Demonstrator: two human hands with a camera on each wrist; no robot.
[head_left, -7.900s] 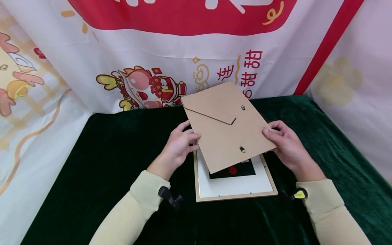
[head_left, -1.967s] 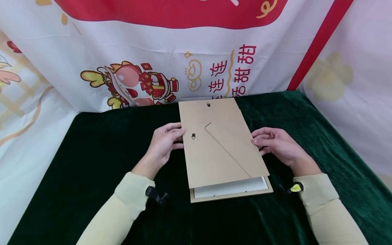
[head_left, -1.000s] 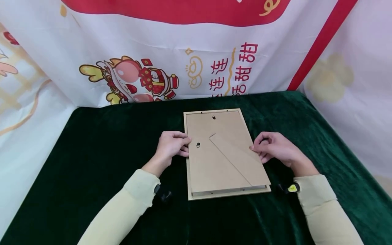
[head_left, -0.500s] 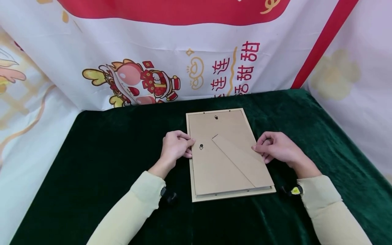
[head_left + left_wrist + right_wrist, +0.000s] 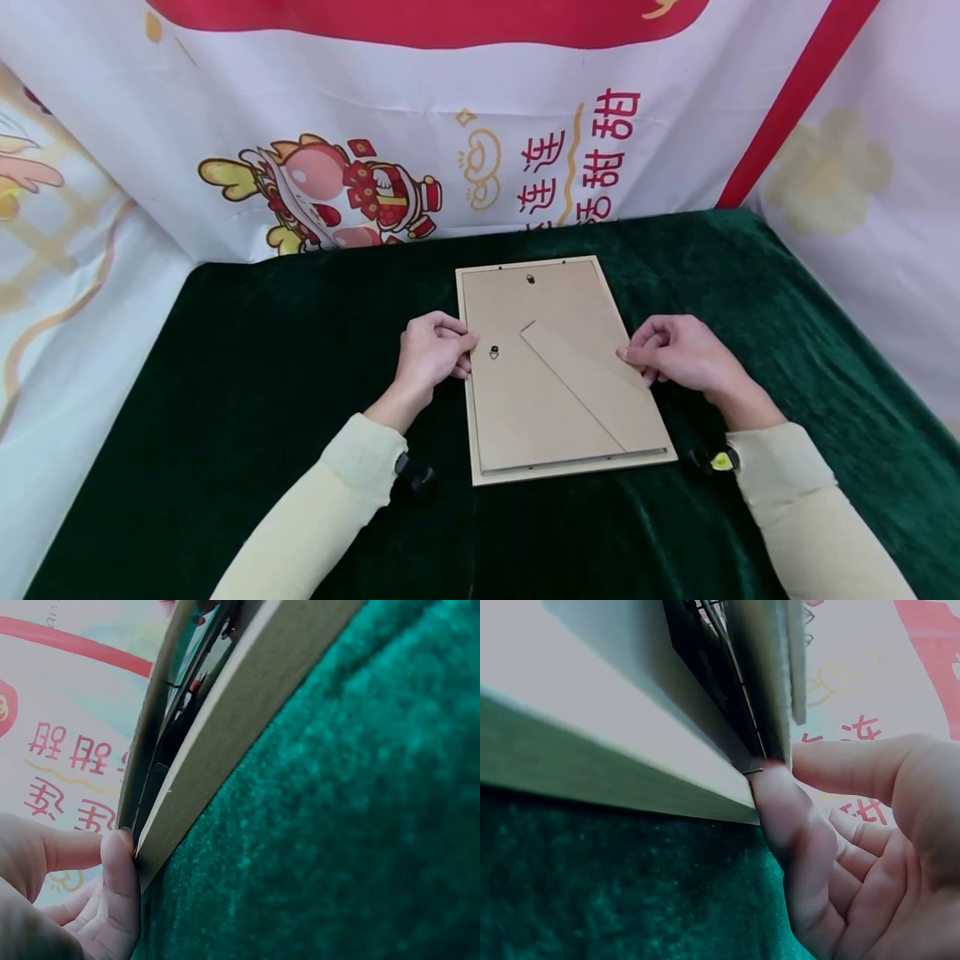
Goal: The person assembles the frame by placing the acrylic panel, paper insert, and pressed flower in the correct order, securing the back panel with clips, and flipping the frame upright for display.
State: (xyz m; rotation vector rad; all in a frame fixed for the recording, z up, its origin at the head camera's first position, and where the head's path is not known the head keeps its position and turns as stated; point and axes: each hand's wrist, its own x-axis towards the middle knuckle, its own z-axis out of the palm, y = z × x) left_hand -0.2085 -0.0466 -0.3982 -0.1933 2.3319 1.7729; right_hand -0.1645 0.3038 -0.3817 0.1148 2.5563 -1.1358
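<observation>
A picture frame (image 5: 540,472) lies face down in front of me, its tan backing board (image 5: 555,383) resting almost inside the rim. The board carries two small hanging loops and a cut-out stand. My left hand (image 5: 431,354) pinches the board's left edge between thumb and fingers. At the opposite edge my right hand (image 5: 682,354) pinches it likewise. Both wrist views show a narrow gap between the board (image 5: 139,750) and the wooden frame side (image 5: 630,769), with dark picture parts inside. The board's near edge sits slightly proud of the rim. The picture's face is hidden.
A dark green velvet cloth (image 5: 300,350) covers the table. Behind it hangs a white printed backdrop (image 5: 480,75) with red shapes and a cartoon figure. Black cameras are strapped at both wrists, the left wrist camera (image 5: 416,473) near the frame.
From being held tilted above the frame, the backing board has been turned round and lowered into the rim. Over the last second its near edge has sunk a little; both hands stay at its sides.
</observation>
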